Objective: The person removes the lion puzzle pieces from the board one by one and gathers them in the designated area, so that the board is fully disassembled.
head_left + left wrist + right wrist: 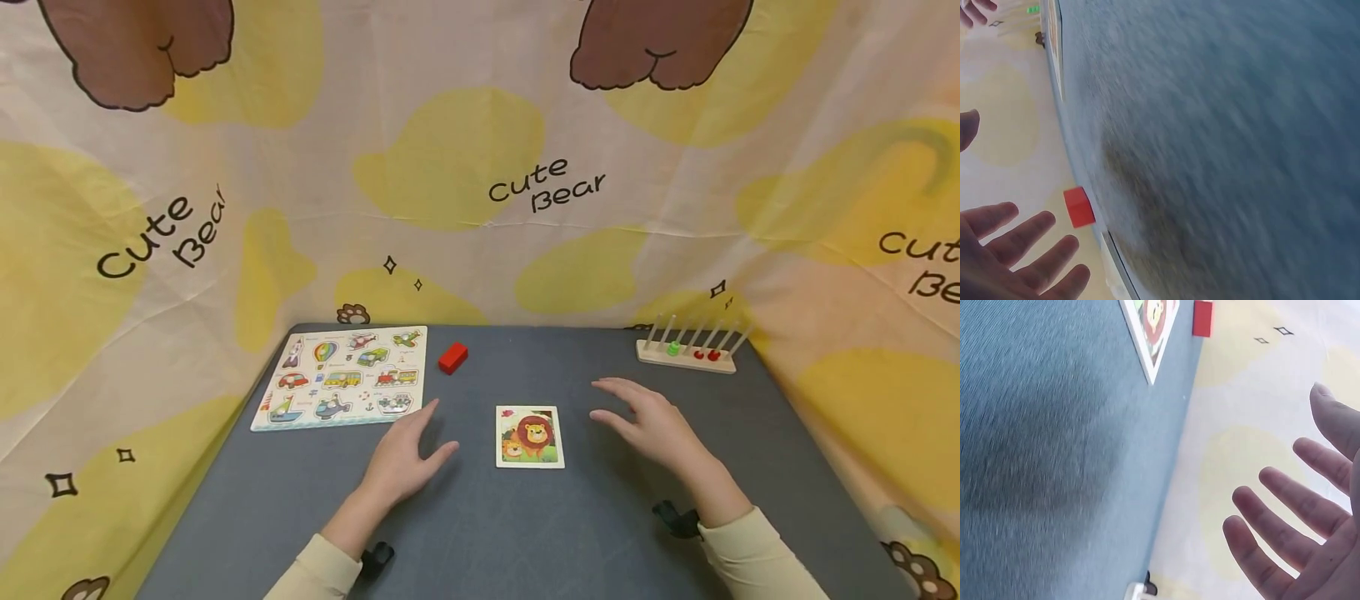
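Note:
Between the two hands, a small lion picture puzzle (529, 437) in a white frame lies flat on the dark table. My left hand (407, 457) hovers to its left, fingers extended and thumb apart, holding nothing. On the other side, my right hand (654, 425) is raised over the table with its fingers spread and nothing in them. A red block (453, 357) lies beyond the left hand; the left wrist view also shows this red block (1079, 207) past the fingertips. Just beyond the left fingers lies a vehicle puzzle board (352, 400) with several pictured pieces.
At the back right stands a wooden peg rack (686, 357) with green and red beads on some of its pegs. The dark grey table (517, 533) meets a patterned cloth (450, 183) hanging behind and at the sides.

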`<state>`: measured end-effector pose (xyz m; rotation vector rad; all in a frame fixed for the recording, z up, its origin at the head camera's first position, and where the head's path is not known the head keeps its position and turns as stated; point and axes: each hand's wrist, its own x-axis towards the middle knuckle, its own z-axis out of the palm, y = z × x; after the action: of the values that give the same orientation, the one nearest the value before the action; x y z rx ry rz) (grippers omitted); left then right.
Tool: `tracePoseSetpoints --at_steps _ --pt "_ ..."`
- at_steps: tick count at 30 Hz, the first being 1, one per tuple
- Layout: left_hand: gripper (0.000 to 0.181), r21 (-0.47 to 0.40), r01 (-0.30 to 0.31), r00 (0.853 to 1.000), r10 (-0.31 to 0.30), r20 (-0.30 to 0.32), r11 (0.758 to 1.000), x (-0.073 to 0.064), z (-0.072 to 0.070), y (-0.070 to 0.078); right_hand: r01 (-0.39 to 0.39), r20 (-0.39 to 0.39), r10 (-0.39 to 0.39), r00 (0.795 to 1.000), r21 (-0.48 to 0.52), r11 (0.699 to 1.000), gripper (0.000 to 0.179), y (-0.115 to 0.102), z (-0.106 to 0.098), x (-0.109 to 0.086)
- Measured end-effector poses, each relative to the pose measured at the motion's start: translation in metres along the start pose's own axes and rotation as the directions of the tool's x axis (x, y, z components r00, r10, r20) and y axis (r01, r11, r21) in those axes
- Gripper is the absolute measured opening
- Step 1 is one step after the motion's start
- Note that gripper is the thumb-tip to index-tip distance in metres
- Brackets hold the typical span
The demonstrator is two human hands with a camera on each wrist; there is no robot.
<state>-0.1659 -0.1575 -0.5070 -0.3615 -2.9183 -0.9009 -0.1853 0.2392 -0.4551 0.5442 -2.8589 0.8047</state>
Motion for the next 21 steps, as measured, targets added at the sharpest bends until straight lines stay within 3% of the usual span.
tracePoseSetpoints --at_steps 7,14,21 --pt "0.077 -0.006 -0.017 1.0 0.017 -0.008 1.0 0.011 0.012 0.016 0.009 0.015 -0.009 1.0 0.048 0.999 0.057 -0.008 0.013 0.01" --pt "0.077 -0.031 -0.017 0.999 0.019 0.04 0.999 0.017 0.026 0.034 0.021 0.037 -0.025 0.999 0.095 0.995 0.05 -0.018 0.03 0.023" --pt "0.071 -0.002 -0.059 0.997 0.059 0.046 0.998 0.023 0.035 0.045 0.036 0.056 -0.045 0.997 0.154 0.987 0.043 -0.03 0.044 0.033"
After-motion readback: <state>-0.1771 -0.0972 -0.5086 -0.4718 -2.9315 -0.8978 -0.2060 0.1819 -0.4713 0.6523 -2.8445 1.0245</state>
